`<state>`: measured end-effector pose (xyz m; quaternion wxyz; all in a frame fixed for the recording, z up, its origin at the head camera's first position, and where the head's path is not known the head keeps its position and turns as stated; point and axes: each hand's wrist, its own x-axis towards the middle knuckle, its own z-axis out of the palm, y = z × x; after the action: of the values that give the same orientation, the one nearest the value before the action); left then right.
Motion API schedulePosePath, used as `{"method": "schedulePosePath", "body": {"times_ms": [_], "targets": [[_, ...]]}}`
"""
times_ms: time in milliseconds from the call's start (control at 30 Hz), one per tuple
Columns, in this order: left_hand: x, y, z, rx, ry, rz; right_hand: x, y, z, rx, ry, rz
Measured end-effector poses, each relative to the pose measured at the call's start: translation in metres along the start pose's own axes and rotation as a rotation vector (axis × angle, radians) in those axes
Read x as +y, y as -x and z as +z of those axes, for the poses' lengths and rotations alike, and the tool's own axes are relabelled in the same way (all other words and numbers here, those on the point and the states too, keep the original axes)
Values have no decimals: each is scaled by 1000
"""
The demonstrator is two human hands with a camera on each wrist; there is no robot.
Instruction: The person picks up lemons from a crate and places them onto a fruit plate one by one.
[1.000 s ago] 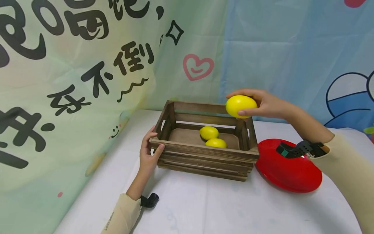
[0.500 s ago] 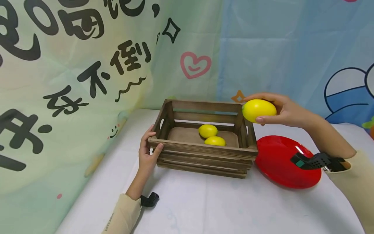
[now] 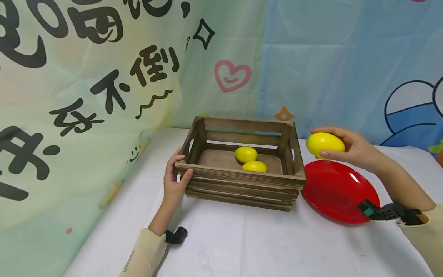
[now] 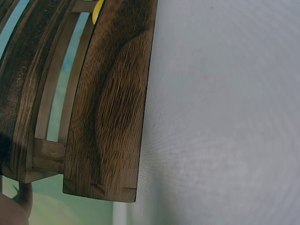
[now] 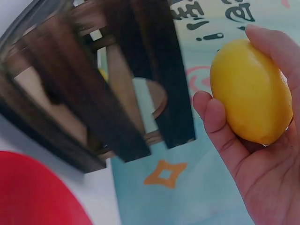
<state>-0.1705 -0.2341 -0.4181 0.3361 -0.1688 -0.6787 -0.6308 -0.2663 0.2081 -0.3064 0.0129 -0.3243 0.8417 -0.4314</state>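
A person's right hand curls its grip around a yellow lemon held above a red plate, while the left hand clasps the wooden crate's corner, apparently steadying it on the bench.

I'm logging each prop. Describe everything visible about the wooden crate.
The wooden crate is a dark-stained, open-topped rectangular box of spaced slats with corner posts and visible grain. It stands upright on the white table, its right end beside the red plate; whether they touch cannot be told. Two lemons lie on its floor toward the right. The left hand grips its front left corner, thumb on the top slat.
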Motion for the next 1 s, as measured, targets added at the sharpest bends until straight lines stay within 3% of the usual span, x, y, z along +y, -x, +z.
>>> {"method": "schedulePosePath", "body": {"times_ms": [333, 600, 1000], "targets": [[12, -1, 2, 0, 0, -8, 27, 24, 12, -12, -31, 79], [-8, 0, -3, 4, -3, -5, 51, 46, 26, 15, -22, 181], [-12, 2, -4, 2, 6, -4, 86, 73, 47, -13, 75, 341]]}}
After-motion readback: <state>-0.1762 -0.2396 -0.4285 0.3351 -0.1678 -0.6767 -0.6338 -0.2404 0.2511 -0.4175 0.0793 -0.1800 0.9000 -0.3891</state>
